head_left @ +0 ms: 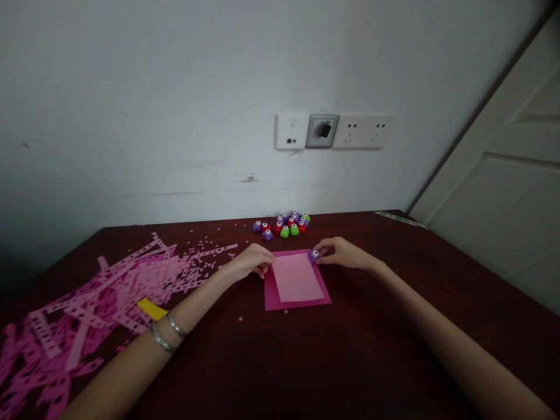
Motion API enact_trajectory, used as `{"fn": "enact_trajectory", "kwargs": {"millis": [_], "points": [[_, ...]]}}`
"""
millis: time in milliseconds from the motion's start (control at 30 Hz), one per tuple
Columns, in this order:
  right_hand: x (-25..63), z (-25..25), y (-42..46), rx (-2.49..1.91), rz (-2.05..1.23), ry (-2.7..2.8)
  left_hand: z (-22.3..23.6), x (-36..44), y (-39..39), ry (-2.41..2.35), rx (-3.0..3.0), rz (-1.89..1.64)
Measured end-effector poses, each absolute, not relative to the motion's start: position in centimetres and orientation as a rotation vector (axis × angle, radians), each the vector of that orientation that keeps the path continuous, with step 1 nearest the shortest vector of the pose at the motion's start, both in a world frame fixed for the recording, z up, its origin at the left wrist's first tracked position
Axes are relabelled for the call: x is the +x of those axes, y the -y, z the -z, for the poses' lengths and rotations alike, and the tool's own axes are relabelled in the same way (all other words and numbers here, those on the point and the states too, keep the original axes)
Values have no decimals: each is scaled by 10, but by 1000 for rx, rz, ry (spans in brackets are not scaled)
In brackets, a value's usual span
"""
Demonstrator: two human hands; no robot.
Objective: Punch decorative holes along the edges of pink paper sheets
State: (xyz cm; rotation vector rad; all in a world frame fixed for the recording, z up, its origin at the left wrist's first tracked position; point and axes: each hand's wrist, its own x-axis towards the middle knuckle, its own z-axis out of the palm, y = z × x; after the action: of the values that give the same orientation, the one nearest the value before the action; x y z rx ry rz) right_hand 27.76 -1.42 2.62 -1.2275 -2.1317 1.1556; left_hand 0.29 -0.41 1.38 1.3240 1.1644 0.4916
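Note:
A light pink sheet of paper [297,280] lies over a larger dark pink sheet [272,298] in the middle of the table. My left hand [251,262] pinches the upper left edge of the light pink sheet, its fingertips partly hidden. At the top right corner of that sheet, my right hand [343,253] grips a small purple paper punch [313,255] between thumb and fingers. The punch sits at the corner; whether paper is inside its slot cannot be made out.
Behind the sheets stand several more punches [285,231] in purple, red and green. Punched pink paper strips [87,315] and tiny cut-outs [201,265] cover the table's left side. A yellow piece [151,309] lies beside my left wrist. A patterned strip [400,219] lies at the back right.

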Motion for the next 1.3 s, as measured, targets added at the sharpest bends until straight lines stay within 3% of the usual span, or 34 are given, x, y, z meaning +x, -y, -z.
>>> {"fn": "enact_trajectory", "kwargs": {"millis": [867,1300], "points": [[274,-29,17,-1257,-1090,2177,-11,3,3,-1169,1333,-477],[272,-27,17,-1267,-1068,2209,-15,14,18,-1230,1721,-462]]}}
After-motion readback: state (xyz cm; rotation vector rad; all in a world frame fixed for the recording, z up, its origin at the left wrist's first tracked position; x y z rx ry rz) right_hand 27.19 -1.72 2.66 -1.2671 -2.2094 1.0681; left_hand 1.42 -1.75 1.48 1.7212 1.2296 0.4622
